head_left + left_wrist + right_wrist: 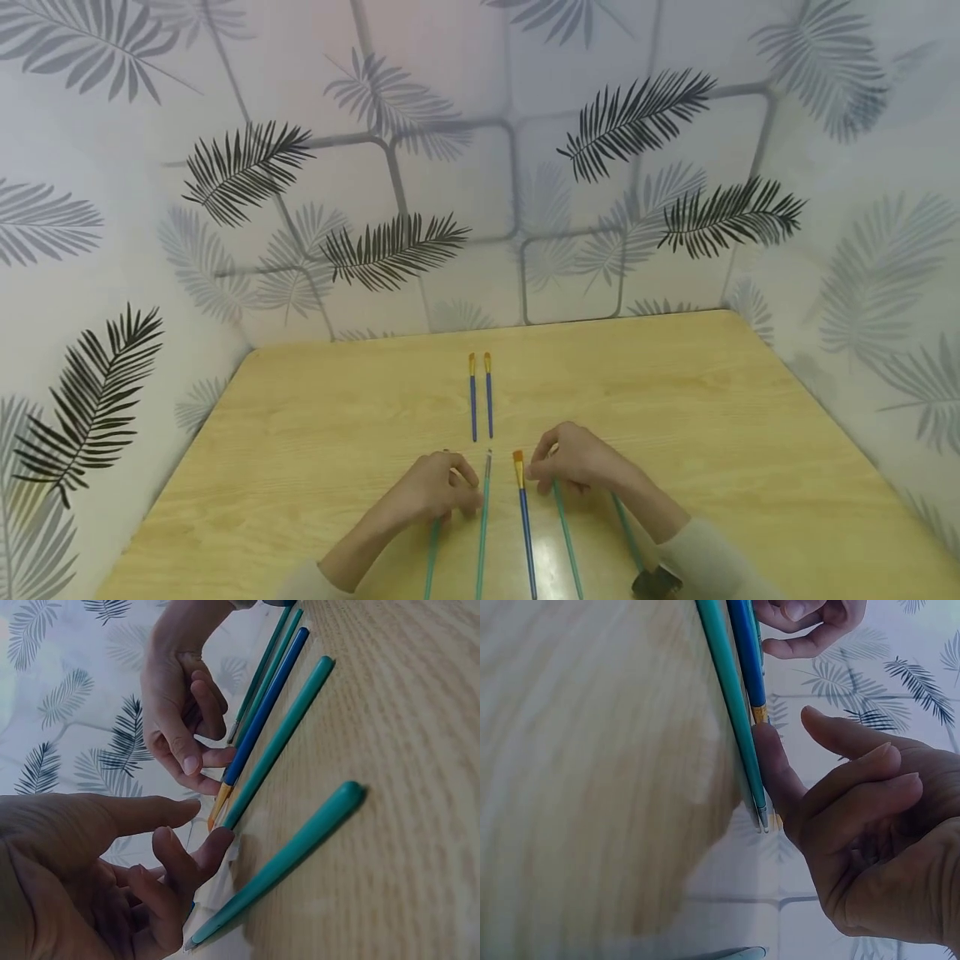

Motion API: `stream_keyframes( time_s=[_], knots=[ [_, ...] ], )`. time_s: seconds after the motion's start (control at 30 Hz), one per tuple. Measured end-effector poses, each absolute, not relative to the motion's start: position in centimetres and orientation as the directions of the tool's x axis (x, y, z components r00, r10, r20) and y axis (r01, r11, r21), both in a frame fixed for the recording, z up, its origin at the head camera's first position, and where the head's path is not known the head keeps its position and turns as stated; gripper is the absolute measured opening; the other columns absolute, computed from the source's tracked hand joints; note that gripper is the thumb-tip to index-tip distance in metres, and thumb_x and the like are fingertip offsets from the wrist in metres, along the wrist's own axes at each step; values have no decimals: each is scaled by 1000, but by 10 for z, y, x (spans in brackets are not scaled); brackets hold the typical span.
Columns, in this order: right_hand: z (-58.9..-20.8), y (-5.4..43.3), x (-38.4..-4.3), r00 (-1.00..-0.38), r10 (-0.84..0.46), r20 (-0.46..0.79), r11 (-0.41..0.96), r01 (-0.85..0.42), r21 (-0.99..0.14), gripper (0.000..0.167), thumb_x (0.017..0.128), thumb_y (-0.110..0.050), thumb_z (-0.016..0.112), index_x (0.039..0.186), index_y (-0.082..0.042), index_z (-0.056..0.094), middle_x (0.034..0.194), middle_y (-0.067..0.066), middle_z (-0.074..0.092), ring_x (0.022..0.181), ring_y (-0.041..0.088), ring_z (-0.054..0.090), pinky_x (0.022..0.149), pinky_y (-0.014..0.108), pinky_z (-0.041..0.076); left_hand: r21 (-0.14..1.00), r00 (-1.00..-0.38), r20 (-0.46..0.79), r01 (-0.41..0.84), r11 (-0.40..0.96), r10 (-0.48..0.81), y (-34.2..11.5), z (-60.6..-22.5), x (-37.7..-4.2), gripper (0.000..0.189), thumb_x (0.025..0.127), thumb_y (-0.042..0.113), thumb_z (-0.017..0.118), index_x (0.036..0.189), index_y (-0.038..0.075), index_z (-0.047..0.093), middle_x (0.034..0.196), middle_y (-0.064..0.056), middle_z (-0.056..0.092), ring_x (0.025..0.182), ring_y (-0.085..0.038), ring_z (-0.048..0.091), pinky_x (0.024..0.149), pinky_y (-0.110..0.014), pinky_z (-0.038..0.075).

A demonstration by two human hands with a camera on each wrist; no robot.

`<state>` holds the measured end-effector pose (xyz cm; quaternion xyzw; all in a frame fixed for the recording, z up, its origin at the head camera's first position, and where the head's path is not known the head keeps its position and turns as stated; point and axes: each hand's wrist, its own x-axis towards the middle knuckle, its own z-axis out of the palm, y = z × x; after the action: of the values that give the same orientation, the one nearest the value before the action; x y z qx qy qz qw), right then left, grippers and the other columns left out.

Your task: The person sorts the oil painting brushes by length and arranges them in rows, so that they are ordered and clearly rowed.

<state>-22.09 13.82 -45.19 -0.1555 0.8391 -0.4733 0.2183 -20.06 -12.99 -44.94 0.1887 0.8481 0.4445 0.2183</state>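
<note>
Several paintbrushes lie side by side on the wooden table. My left hand hovers over the outer green paintbrush, its fingers loosely bent and thumb apart from the index finger. Just right of that hand is another green paintbrush. A blue paintbrush with orange bristles lies between the hands. My right hand is over the upper end of a green paintbrush; in the right wrist view its index finger reaches right beside a green handle, thumb raised away. Neither hand grips anything.
Two short blue paintbrushes lie farther back on the table. Another green paintbrush runs under the right forearm, near a dark object. Leaf-patterned walls enclose the table's back and sides.
</note>
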Motion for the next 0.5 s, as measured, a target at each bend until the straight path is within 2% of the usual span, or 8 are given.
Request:
stream_keyframes(
  time_s=[0.13,0.27,0.5],
  knots=[
    [-455,137,-217,-852,-479,-212,510,-73,-857,21,89,-22,74,92,-2,68,71,10,74,33,0,39,34,15,32,831,-830,-201,136,539,520,-129,-453,-195,31,88,19,74,106,-4,65,81,-7,74,45,-11,54,53,-20,47],
    [-455,137,-213,-855,-475,-209,525,-84,-847,19,89,-21,75,89,-2,68,68,9,74,32,0,40,34,14,33,819,-832,-224,121,561,507,-127,-451,-191,33,87,20,76,105,-5,65,79,-7,73,45,-11,54,62,-27,53],
    [-451,131,-205,-867,-444,-226,546,-62,-835,19,87,-20,77,88,-4,66,66,8,73,32,2,43,34,15,35,814,-838,-228,115,569,496,-124,-452,-188,32,86,18,76,104,-7,65,74,-6,74,44,-11,55,58,-26,55]
  ],
)
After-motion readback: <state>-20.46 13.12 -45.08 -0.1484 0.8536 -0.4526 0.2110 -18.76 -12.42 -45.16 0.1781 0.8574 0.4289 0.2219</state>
